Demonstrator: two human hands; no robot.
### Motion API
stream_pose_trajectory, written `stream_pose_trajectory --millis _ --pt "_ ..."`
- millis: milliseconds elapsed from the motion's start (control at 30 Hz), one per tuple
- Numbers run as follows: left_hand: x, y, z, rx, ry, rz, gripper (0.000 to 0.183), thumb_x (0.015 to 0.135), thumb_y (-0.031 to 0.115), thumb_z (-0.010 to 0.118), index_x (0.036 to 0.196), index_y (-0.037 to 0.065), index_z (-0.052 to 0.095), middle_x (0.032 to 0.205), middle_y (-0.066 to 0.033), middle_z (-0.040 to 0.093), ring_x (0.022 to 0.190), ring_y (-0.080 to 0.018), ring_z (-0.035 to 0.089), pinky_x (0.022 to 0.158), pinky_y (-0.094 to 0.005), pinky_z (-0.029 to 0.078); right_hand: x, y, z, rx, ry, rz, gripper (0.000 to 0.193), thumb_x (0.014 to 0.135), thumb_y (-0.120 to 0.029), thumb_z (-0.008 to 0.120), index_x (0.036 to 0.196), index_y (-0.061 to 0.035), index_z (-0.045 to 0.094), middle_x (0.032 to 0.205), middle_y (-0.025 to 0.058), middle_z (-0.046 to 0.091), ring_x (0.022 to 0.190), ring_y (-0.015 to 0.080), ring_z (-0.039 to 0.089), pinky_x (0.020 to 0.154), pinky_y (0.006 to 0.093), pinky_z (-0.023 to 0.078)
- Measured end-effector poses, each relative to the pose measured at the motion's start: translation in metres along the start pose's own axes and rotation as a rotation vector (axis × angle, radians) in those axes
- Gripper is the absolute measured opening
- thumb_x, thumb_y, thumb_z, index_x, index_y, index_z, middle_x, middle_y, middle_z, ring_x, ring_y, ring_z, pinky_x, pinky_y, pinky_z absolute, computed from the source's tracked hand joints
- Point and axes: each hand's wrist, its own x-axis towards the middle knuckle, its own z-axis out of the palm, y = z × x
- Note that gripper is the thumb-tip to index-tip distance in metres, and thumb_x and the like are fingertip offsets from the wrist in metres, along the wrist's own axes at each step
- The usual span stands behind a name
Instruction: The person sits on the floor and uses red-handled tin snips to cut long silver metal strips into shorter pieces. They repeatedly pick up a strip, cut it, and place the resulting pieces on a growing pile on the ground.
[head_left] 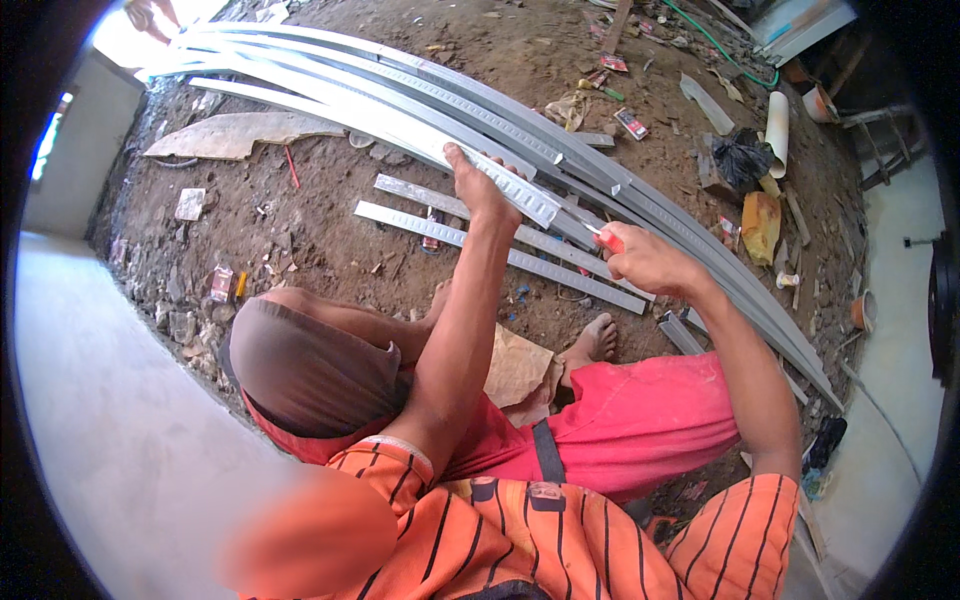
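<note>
Littered dirt ground (330,225) is lying below; the left hand (484,188) is clamping a slotted metal channel (534,206), slanting down rightward toward the right hand (648,262), which is gripping a red-handled tool (609,241).

Beyond the left hand (488,190), the long metal channels (480,115) form a wide barrier. Nearer, two short metal strips (420,226) lie across the way, below the left forearm (470,290). Between these strips and the left knee (315,355), bare soil (335,250) leaves a passage.
</note>
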Motion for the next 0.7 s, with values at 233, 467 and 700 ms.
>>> stream_pose_trajectory --millis 233,467,700 --pt "-0.001 0.001 0.004 0.028 0.053 0.036 0.052 0.091 0.06 0.032 0.087 0.009 0.039 0.069 -0.0033 0.037 0.054 -0.0173 0.043 0.048 -0.0339 0.042 0.004 0.0 0.005 -0.109 0.068 -0.045 0.023 0.071 -0.013 0.051 0.087 0.0025 0.053 0.084 0.0226 0.057 0.081 0.0352 0.055 0.073 0.0416 0.043" --pt "0.004 -0.002 -0.006 -0.009 0.051 0.021 0.054 0.089 0.064 0.033 0.089 0.011 0.039 0.065 -0.0023 0.039 0.051 -0.0177 0.046 0.048 -0.035 0.043 -0.004 -0.018 -0.002 -0.057 -0.013 -0.039 0.016 0.07 -0.012 0.05 0.08 0.0004 0.05 0.069 0.016 0.053 0.065 0.0263 0.05 0.064 0.0383 0.041" --pt "0.004 -0.005 -0.008 -0.009 0.025 0.035 0.058 0.087 0.067 0.033 0.088 0.01 0.038 0.065 -0.0027 0.041 0.051 -0.0181 0.047 0.048 -0.0352 0.044 -0.004 -0.014 0.002 0.013 0.023 -0.098 0.019 0.07 -0.013 0.05 0.081 0.0018 0.053 0.069 0.0167 0.055 0.066 0.0252 0.052 0.063 0.0376 0.041"
